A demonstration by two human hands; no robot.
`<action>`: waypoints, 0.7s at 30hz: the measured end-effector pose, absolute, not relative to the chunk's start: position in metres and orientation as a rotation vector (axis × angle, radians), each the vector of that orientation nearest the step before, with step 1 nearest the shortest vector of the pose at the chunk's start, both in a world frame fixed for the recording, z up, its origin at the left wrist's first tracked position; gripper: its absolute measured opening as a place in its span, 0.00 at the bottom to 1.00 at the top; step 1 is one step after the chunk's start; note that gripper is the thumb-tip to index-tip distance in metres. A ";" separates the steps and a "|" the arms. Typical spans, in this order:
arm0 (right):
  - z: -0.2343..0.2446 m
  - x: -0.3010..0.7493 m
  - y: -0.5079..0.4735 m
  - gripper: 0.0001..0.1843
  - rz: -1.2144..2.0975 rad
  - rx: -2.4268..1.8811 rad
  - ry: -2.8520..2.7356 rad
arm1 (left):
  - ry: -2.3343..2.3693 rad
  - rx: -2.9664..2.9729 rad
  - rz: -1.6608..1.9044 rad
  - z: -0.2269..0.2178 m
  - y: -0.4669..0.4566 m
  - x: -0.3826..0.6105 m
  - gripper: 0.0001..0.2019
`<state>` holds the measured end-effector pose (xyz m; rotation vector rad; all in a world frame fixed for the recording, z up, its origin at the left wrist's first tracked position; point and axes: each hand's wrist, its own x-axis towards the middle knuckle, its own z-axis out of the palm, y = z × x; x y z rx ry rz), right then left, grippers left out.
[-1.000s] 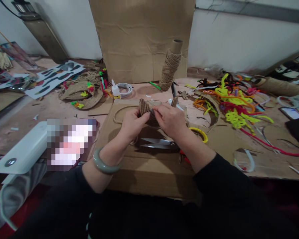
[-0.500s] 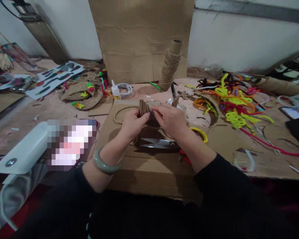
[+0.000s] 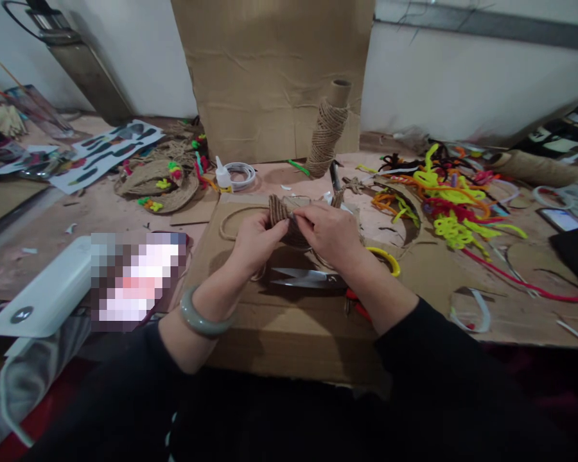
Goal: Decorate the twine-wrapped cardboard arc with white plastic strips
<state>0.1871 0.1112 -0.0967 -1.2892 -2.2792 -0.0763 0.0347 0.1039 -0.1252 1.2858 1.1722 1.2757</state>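
My left hand (image 3: 255,242) and my right hand (image 3: 331,232) meet over a cardboard sheet (image 3: 289,321) at the table's middle. Both are closed on a small piece wrapped in jute cord (image 3: 282,212), the left from its left side, the right pinching at its right. A loose loop of the same cord (image 3: 231,218) trails left on the cardboard. Silver scissors with a red handle (image 3: 308,278) lie just below my hands. A grey-green bangle (image 3: 200,317) circles my left wrist.
A jute-wound tube (image 3: 328,128) leans on an upright cardboard panel (image 3: 274,77). A glue bottle (image 3: 222,172) and tape roll (image 3: 241,173) stand behind. Coloured pipe cleaners (image 3: 443,199) sprawl at the right, woven jute pieces (image 3: 158,183) at the left, a white device (image 3: 43,295) at the near left.
None beyond a slight shift of the view; my hands stay on the jute piece in the same place.
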 end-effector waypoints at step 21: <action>-0.102 0.187 0.115 0.12 0.012 -1.241 -2.174 | 1.119 1.155 1.312 -0.122 0.105 0.037 0.09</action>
